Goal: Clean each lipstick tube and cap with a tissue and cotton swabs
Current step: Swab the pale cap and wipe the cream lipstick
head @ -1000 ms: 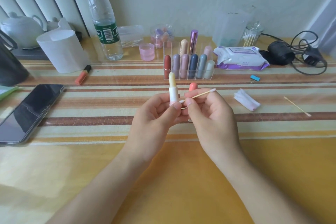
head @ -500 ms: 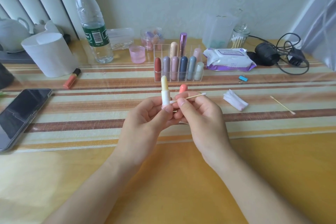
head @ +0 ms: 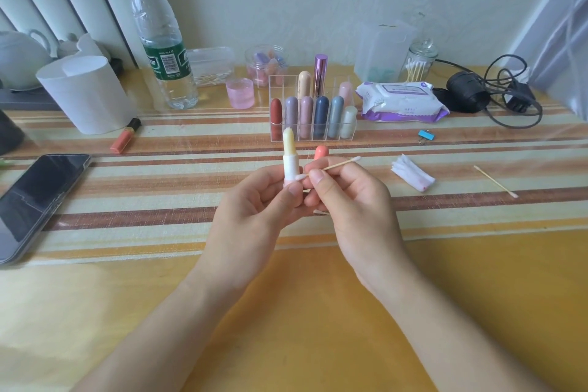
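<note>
Swabbing, mid-frame: left grip point(head: 254, 210) curled round lipstick tube point(head: 289, 162), right grip point(head: 353, 204) pinching cotton swab point(head: 337, 165) against its collar; next probably calls for turning the tube.

Phone point(head: 35, 200), water bottle point(head: 159, 41), teapot point(head: 19, 57), blue binder clip point(head: 426, 135), black charger point(head: 466, 91)

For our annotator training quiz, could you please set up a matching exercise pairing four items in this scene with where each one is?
Things:
1. uncapped lipstick tube
2. cotton swab touching the tube
3. folded tissue
4. smartphone

Places:
A. lying flat, far left
B. pinched in the right hand
C. held upright in the left hand
D. lying right of both hands

Pairs: 1-C, 2-B, 3-D, 4-A.
</note>
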